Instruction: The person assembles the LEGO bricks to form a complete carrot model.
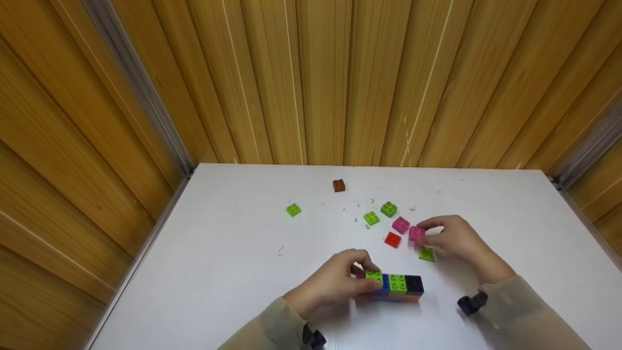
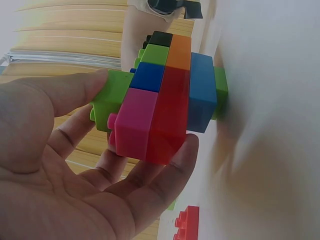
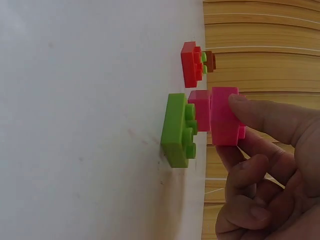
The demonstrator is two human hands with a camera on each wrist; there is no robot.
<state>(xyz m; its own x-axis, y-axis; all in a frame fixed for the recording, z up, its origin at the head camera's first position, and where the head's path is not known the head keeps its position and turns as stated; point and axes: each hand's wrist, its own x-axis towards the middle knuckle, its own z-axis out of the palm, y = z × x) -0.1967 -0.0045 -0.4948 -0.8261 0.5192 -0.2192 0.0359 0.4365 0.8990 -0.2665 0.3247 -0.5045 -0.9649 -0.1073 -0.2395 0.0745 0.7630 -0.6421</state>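
Seeing my left fingers [image 2: 155, 195] grip a multicoloured studded plastic brick stack [image 2: 170, 105]; right fingers [image 3: 270, 116] pinch a pink studded plastic block [image 3: 223, 117].

White tabletop [image 1: 218, 253] with small dark specks [image 1: 372, 200], ribbed yellow-brown wood-grain back wall [image 1: 320, 82], matching left wall [image 1: 58, 121] and right wall [image 1: 600, 182], grey metal corner posts [image 1: 141, 82], thin pale streaks [image 1: 236, 53] on back wall, soft shadows [image 2: 260, 155] on tabletop.

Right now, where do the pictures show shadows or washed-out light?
Head view: soft shadow on the white table beside the left hand; left wrist view: broad shadow at right, wall washed out at upper left; right wrist view: brownish shadow below the green brick.
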